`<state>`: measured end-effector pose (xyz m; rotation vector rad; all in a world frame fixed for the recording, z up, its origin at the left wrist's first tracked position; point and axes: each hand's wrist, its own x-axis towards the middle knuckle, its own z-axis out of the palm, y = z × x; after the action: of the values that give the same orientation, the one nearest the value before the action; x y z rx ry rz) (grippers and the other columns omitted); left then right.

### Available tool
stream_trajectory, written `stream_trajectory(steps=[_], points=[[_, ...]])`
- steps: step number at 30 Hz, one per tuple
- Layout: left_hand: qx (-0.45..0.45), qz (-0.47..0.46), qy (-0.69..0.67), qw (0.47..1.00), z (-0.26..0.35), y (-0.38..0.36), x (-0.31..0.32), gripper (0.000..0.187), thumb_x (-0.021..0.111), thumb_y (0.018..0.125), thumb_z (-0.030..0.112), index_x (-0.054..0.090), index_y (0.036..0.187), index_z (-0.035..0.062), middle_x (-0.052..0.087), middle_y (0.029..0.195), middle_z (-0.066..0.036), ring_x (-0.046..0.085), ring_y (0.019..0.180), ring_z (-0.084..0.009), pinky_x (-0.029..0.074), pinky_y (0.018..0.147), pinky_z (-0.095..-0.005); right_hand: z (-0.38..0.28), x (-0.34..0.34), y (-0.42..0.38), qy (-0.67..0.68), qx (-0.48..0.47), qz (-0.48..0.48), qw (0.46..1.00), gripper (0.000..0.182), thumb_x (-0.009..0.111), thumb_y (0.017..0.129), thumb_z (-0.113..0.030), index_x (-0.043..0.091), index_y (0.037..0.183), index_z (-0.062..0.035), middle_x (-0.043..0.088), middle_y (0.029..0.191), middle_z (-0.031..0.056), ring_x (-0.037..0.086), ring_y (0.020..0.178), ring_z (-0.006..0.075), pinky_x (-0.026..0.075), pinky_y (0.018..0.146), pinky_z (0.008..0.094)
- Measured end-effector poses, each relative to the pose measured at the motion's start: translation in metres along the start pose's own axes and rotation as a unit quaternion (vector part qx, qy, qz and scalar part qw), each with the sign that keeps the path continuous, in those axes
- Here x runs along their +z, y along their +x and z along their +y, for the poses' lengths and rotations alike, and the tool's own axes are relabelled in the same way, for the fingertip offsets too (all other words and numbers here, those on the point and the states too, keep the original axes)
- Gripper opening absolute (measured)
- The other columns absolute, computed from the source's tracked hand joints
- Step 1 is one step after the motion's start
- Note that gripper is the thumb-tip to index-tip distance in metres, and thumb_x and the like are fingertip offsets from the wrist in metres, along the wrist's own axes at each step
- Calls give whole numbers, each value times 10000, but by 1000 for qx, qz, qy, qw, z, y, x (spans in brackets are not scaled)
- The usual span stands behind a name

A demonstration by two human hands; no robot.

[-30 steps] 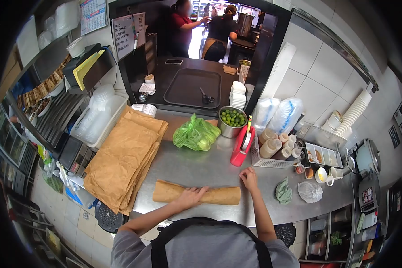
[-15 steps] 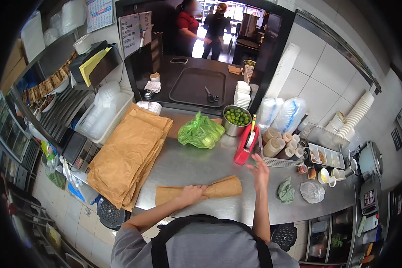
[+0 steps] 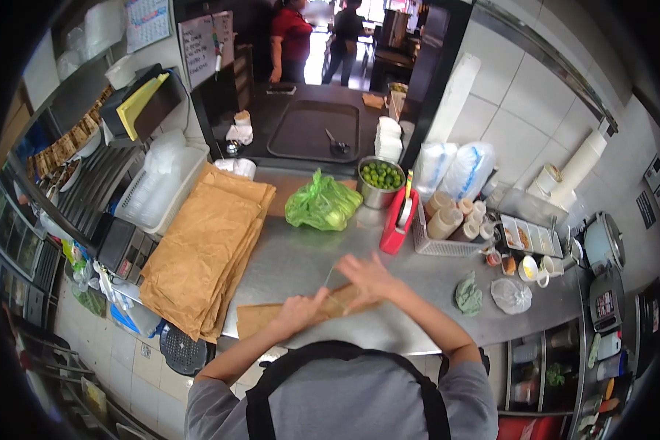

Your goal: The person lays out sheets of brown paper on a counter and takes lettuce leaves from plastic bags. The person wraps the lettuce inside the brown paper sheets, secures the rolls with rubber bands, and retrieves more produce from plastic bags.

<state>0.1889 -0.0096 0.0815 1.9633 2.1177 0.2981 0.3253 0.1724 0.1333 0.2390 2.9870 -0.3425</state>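
A folded brown paper [image 3: 253, 320] lies along the front of the steel counter. My left hand [image 3: 301, 311] is closed on its upper side near the middle, holding it down. Over its right part is my right hand [image 3: 368, 280], fingers bent and slightly blurred, with a thin clear strip of tape [image 3: 330, 276] at the fingertips. The strip runs down towards the paper by my left fingers. Beyond my right hand stands a red tape dispenser [image 3: 398, 229] with a white roll. My arms and hands partly cover the paper.
Stacked brown paper bags [image 3: 205, 249] lie at left. A green plastic bag [image 3: 323, 202] and a metal pot of green limes [image 3: 381, 176] stand behind. At right are a basket of bottles [image 3: 447, 246] and a knotted white bag [image 3: 511, 295]. Two people stand beyond the pass-through.
My right hand has moved from beside the tape dispenser left and down to the paper, bringing the tape strip. My left hand stays on the paper. The view has shifted slightly.
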Motion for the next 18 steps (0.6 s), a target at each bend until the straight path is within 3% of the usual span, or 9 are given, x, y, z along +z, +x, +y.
stream_trajectory(steps=[2, 5, 8, 11, 14, 17, 18], points=[[-27, 12, -14, 999, -6, -6, 4, 509, 646, 784, 429, 381, 1102, 133, 653, 768, -118, 650, 703, -324, 514, 573, -421, 19, 2, -11, -36, 36, 19, 999, 1062, 783, 480, -599, 332, 1312, -117, 358, 1323, 92, 452, 1190, 328, 245, 947, 667], [-34, 51, -27, 998, -12, -9, 5, 465, 673, 768, 398, 391, 1009, 117, 649, 756, -110, 647, 685, -327, 511, 561, -423, 30, -4, -22, 55, 66, -16, 996, 1091, 801, 465, -583, 308, 1319, -114, 365, 1301, 91, 423, 1214, 319, 224, 953, 686], [-44, 69, -66, 995, -6, -18, -1, 433, 676, 769, 379, 402, 975, 115, 646, 737, -106, 643, 663, -336, 506, 553, -431, 48, 17, -25, 118, 82, -55, 988, 1067, 816, 493, -529, 291, 1318, -104, 363, 1295, 107, 390, 1238, 309, 254, 983, 632], [-52, 74, -84, 992, -2, -23, -6, 428, 673, 774, 389, 405, 963, 115, 638, 727, -98, 638, 673, -340, 492, 543, -431, 74, 51, -28, 250, 59, -53, 965, 1071, 831, 507, -488, 264, 1325, -94, 347, 1293, 123, 368, 1250, 302, 298, 1019, 506], [-53, 77, -121, 988, -4, -32, -14, 431, 680, 778, 387, 398, 953, 113, 604, 719, -90, 626, 679, -331, 466, 533, -410, 85, 71, -32, 321, 6, -5, 947, 969, 806, 533, -528, 407, 1274, -48, 454, 1244, 106, 510, 1110, 292, 407, 918, 403], [-88, 92, -216, 968, -4, -35, -26, 419, 705, 777, 340, 388, 922, 107, 533, 704, -75, 576, 618, -264, 431, 530, -357, 88, 91, -27, 360, 36, -291, 886, 641, 745, 723, -399, 515, 1192, -28, 569, 1110, 95, 533, 1038, 214, 410, 916, 340], [-122, 91, -266, 952, -10, -30, -25, 413, 714, 778, 315, 383, 906, 104, 506, 701, -64, 544, 597, -224, 417, 532, -334, 78, 93, -29, 432, 17, -293, 853, 520, 706, 770, -359, 557, 1139, -25, 597, 1051, 82, 549, 964, 185, 429, 870, 322]])
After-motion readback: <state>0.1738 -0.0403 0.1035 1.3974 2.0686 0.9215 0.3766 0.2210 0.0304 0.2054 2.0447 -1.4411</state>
